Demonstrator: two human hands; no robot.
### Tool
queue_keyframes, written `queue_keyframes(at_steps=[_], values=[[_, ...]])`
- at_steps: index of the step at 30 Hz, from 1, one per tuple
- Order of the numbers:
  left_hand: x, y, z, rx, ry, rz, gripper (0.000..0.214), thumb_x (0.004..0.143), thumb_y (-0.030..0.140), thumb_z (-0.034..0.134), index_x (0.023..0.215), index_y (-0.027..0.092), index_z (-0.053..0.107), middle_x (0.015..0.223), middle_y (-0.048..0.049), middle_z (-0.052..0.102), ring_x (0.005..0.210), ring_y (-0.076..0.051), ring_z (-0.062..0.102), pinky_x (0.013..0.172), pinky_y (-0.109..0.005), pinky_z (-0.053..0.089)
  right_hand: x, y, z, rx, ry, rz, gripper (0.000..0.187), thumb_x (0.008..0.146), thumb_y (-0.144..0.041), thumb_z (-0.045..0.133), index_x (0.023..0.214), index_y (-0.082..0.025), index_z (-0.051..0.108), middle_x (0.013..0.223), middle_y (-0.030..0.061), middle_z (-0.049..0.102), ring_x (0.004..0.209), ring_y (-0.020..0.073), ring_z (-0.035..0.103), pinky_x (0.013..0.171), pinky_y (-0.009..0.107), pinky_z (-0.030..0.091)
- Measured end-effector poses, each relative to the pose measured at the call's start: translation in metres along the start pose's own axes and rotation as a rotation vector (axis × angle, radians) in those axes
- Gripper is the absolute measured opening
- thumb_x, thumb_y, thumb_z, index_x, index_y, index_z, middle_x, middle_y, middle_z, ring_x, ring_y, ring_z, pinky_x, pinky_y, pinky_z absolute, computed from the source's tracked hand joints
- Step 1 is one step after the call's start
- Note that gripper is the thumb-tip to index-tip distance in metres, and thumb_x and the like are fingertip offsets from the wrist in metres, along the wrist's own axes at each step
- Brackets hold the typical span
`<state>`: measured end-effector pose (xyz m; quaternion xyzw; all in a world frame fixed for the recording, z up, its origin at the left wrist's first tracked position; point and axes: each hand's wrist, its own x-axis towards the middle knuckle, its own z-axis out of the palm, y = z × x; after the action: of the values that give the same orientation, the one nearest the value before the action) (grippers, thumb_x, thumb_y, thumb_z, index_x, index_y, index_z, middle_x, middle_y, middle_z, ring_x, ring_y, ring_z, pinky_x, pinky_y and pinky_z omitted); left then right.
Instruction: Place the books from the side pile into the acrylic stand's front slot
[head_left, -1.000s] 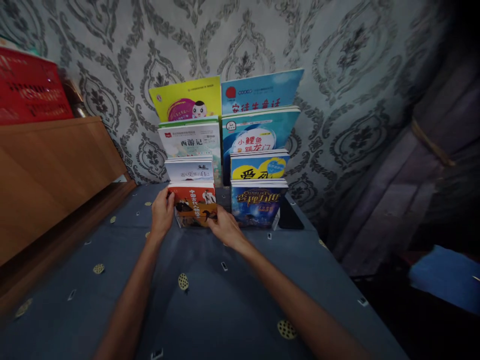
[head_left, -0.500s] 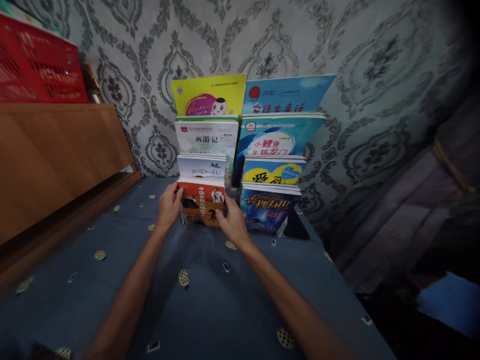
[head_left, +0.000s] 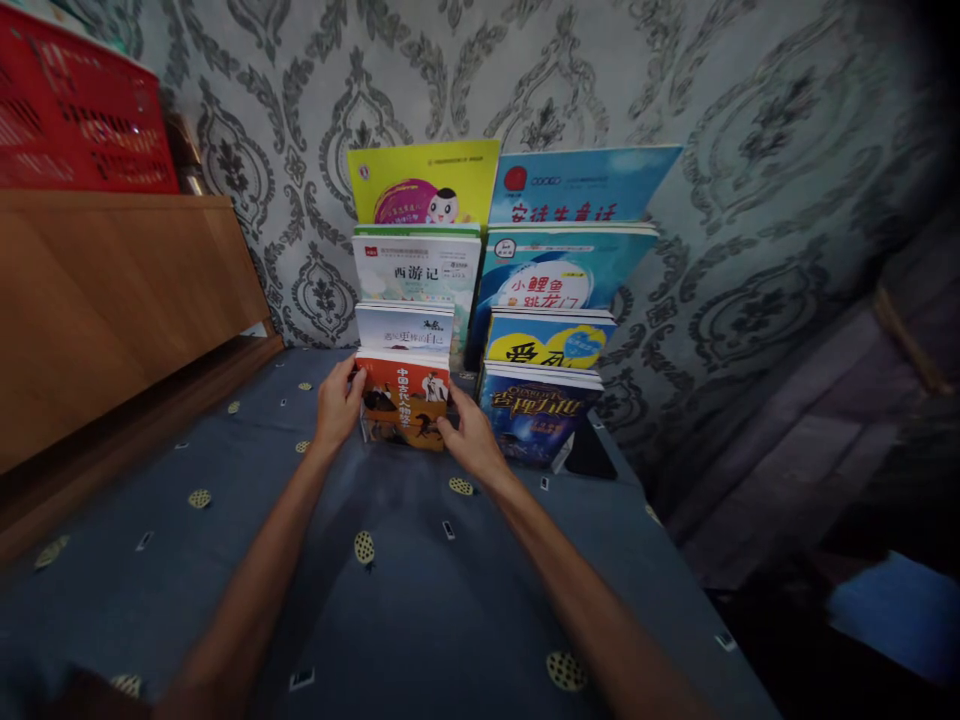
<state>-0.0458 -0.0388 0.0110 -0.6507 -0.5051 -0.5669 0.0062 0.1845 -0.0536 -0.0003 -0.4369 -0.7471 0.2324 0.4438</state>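
A red and orange book [head_left: 405, 402] stands upright at the front of the left column of books. My left hand [head_left: 339, 402] grips its left edge, thumb toward the cover, while my right hand [head_left: 474, 437] holds the right edge with the thumb on the front. The other fingers are partly hidden behind it. Directly behind stand a pale book [head_left: 409, 328], a white book [head_left: 420, 268] and a yellow-green book [head_left: 420, 180]. Right of my right hand, a dark blue book [head_left: 536, 420] fronts the second column.
Behind the dark blue book rise a yellow and blue book [head_left: 585, 342], a teal book [head_left: 607, 260] and a blue book [head_left: 600, 180]. A flat black object [head_left: 592, 455] lies at right. A wooden cabinet [head_left: 112, 310] bearing a red basket [head_left: 75, 120] stands left. Patterned cloth [head_left: 412, 620] covers the surface.
The view has shifted slightly. Both hands keep their hold on the red and orange book, and the books stand as before.
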Motion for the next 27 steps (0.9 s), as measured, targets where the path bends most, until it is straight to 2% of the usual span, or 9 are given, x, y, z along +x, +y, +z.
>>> queue_keyframes(at_steps=[4, 10, 17, 22, 27], values=[[0.003, -0.004, -0.004, -0.046, -0.058, -0.014, 0.037, 0.096, 0.034, 0.049, 0.123, 0.016, 0.067, 0.121, -0.0123, 0.072, 0.110, -0.025, 0.066, 0.099, -0.040, 0.052, 0.000, 0.012, 0.003, 0.021, 0.022, -0.014, 0.071, 0.082, -0.018, 0.051, 0.152, -0.012, 0.041, 0.147, 0.0157, 0.056, 0.131, 0.0271, 0.057, 0.113, 0.048, 0.042], [0.007, -0.010, -0.012, -0.154, -0.154, -0.061, 0.040, 0.098, 0.033, 0.047, 0.129, 0.018, 0.066, 0.126, -0.0097, 0.072, 0.104, -0.024, 0.069, 0.088, -0.037, 0.059, 0.000, 0.015, 0.004, 0.010, 0.014, -0.025, 0.069, 0.084, -0.019, 0.054, 0.152, -0.018, 0.042, 0.139, 0.0129, 0.064, 0.126, 0.0274, 0.061, 0.109, 0.049, 0.046], [0.010, 0.000, -0.020, -0.025, -0.200, -0.043, 0.037, 0.099, 0.026, 0.045, 0.127, 0.015, 0.066, 0.127, -0.0105, 0.071, 0.113, -0.023, 0.067, 0.101, -0.034, 0.051, -0.004, 0.016, 0.007, 0.011, -0.034, -0.017, 0.057, 0.088, -0.026, 0.054, 0.144, -0.018, 0.051, 0.123, 0.0117, 0.072, 0.111, 0.0281, 0.068, 0.096, 0.044, 0.055], [0.012, 0.003, -0.027, 0.021, -0.292, -0.068, 0.035, 0.099, 0.027, 0.044, 0.119, 0.012, 0.069, 0.115, -0.0110, 0.074, 0.104, -0.023, 0.068, 0.095, -0.033, 0.052, -0.011, 0.017, 0.010, -0.235, -0.079, 0.092, 0.041, 0.089, -0.029, 0.053, 0.127, -0.016, 0.063, 0.104, 0.0114, 0.077, 0.094, 0.0276, 0.070, 0.085, 0.039, 0.054], [0.012, -0.003, -0.031, 0.002, -0.389, -0.075, 0.033, 0.098, 0.031, 0.044, 0.105, 0.014, 0.071, 0.102, -0.0077, 0.075, 0.089, -0.020, 0.068, 0.079, -0.029, 0.053, -0.015, 0.013, 0.014, -0.529, -0.169, 0.171, 0.030, 0.092, -0.027, 0.051, 0.116, -0.015, 0.065, 0.100, 0.0127, 0.076, 0.097, 0.0267, 0.071, 0.082, 0.033, 0.051]])
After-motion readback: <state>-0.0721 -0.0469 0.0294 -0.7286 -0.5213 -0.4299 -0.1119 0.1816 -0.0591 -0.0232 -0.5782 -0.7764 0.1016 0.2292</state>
